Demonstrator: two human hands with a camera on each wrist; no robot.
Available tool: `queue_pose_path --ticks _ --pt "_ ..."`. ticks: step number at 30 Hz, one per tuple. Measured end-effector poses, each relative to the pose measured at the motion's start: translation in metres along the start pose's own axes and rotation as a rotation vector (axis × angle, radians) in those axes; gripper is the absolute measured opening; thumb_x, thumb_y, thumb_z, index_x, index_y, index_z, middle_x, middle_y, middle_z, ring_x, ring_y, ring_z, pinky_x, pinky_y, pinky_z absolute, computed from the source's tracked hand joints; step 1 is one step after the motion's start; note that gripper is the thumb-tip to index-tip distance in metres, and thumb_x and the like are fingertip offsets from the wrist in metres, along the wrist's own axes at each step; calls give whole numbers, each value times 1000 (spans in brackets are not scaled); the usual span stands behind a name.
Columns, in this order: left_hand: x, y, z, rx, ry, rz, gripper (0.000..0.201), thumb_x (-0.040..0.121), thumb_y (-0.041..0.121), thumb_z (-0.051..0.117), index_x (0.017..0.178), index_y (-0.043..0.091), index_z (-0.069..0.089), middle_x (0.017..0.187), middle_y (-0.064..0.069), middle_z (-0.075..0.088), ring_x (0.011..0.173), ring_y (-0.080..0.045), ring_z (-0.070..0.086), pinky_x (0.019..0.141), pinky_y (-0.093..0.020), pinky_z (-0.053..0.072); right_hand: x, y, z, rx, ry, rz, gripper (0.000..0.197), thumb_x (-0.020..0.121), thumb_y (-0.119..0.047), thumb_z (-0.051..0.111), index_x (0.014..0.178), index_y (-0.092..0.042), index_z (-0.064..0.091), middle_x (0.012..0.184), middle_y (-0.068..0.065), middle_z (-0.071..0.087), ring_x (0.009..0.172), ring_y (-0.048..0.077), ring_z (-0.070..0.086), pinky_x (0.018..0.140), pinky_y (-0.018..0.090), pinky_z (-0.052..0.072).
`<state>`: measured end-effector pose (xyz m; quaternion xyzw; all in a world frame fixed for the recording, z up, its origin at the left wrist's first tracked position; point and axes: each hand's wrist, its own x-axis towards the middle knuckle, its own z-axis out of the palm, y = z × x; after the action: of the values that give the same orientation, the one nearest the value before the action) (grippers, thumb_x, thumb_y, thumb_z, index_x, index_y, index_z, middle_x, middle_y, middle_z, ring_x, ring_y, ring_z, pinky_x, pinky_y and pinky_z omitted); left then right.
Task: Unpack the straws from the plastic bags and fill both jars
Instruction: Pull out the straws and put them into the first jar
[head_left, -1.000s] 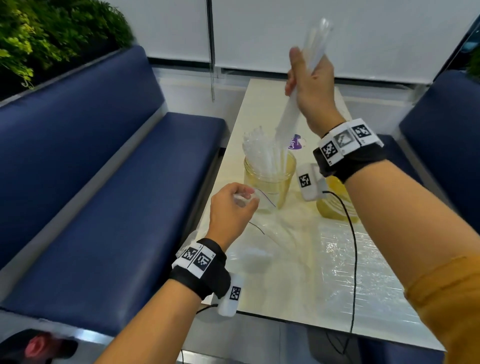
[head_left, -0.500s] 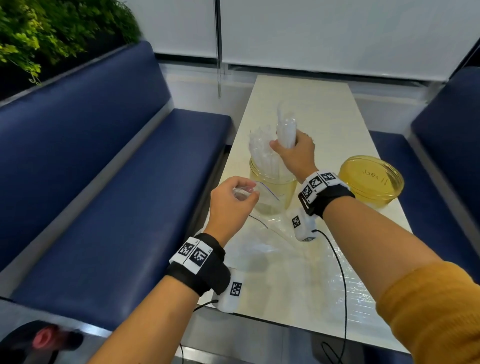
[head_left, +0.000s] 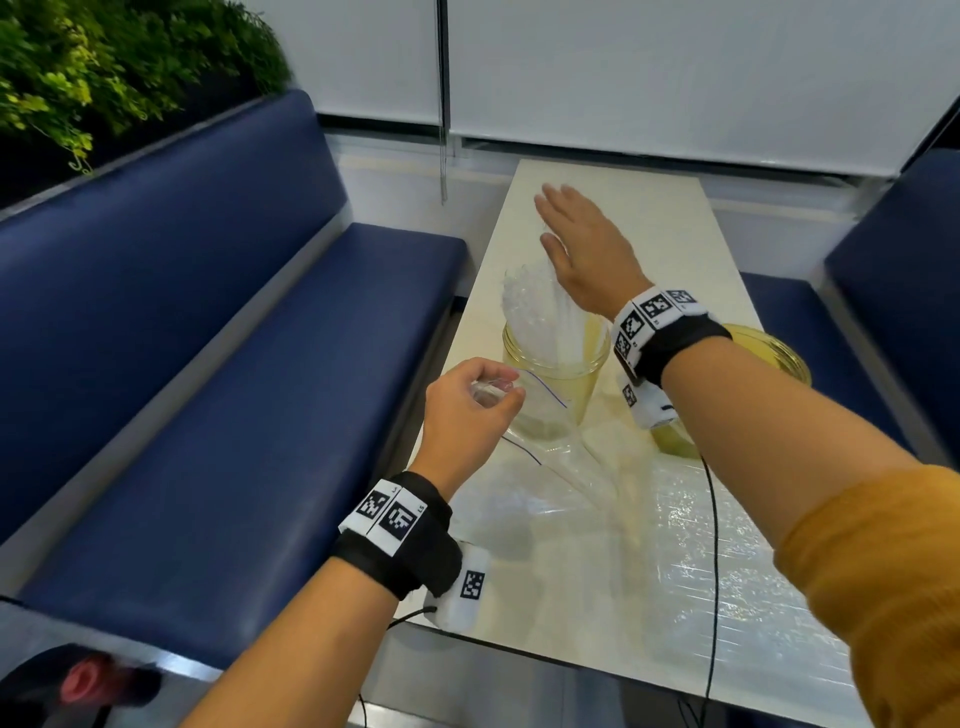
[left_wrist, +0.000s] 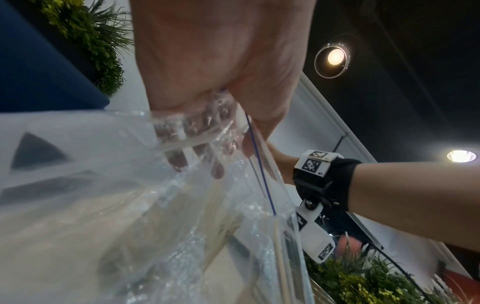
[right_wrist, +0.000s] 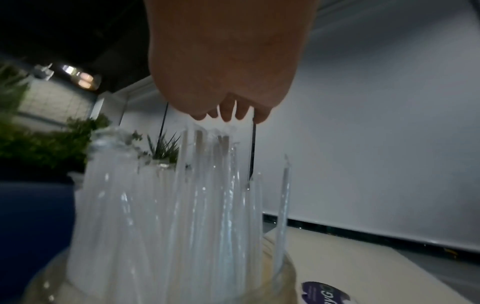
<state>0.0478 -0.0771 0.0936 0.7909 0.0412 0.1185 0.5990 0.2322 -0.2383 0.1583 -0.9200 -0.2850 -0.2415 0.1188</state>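
left hand (head_left: 467, 410) pinches plastic bag (left_wrist: 155, 205); right hand (head_left: 587, 249) flat, seemingly above straws (head_left: 540, 312)

Right forearm hides most of the second jar (head_left: 779, 345).

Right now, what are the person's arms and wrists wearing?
Each wrist carries a black band with white square-code tags and a small white tagged camera pod beneath: left wrist band, right wrist band. A thin black cable trails from the right pod. A mustard-yellow sleeve covers the right upper forearm.
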Motion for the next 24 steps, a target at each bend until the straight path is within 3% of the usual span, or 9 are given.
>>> queue_pose_path --ticks 2,4,6,8,10,13,19,22,24 --pt "0 1 -1 -5 7 4 12 86 21 76 97 22 74 94 10 73 77 -15 71 74 -28 61 -2 2 7 -127 -212 -30 51 108 -25 30 153 -2 29 161 15 27 149 30 24 121 42 25" --pt "-1 0 -2 -4 15 9 12 85 21 76 97 22 74 94 10 73 78 -14 71 74 -28 61 -14 -1 12 -179 -334 -42 46 108 -25 28 144 -1 42 150 19 43 136 33 43 116 46 31" --pt "-2 -1 -3 -9 15 7 11 86 21 76 96 22 74 94 9 73 78 -15 71 75 -28 61 -23 -6 12 -127 -210 -3 40 106 -28 30 108 -7 64 106 15 69 93 29 63 108 46 41" --pt "-4 -2 -6 -11 14 4 10 86 21 76 96 23 74 94 9 72 78 -15 71 74 -26 61 -16 -11 6 -88 -13 85 51 104 -36 31 81 -10 68 74 7 68 67 25 59 85 38 52" --pt "-5 -2 -9 -3 16 1 10 87 22 75 97 24 73 95 11 72 79 -13 70 72 -21 60 3 -11 -3 -82 92 133 56 103 -41 30 78 -12 72 74 5 68 68 24 61 64 29 44" --pt "-5 -1 -14 1 32 11 9 88 22 75 97 23 74 95 11 72 78 -8 69 68 -11 54 33 -12 -14 -97 57 154 54 100 -40 35 76 -10 72 73 7 66 70 29 62 62 28 39" --pt "-7 -1 -21 29 44 19 8 88 23 75 96 24 74 95 13 72 78 -6 67 68 -8 51 58 -8 -18 -117 -528 288 43 94 -39 47 71 -16 76 70 -1 75 66 21 73 76 33 58" --pt "-6 -3 -21 30 47 20 8 88 22 74 96 24 74 96 12 73 78 -7 68 70 -11 53 69 -8 -20 -175 -294 267 53 97 -44 37 73 -13 73 72 4 74 64 25 71 73 33 57" --pt "-5 -4 -20 24 40 20 7 88 22 74 95 25 74 96 12 73 80 -8 69 72 -14 55 72 -6 -17 -260 -198 225 52 100 -42 35 88 -9 73 90 13 71 81 33 66 75 36 53"
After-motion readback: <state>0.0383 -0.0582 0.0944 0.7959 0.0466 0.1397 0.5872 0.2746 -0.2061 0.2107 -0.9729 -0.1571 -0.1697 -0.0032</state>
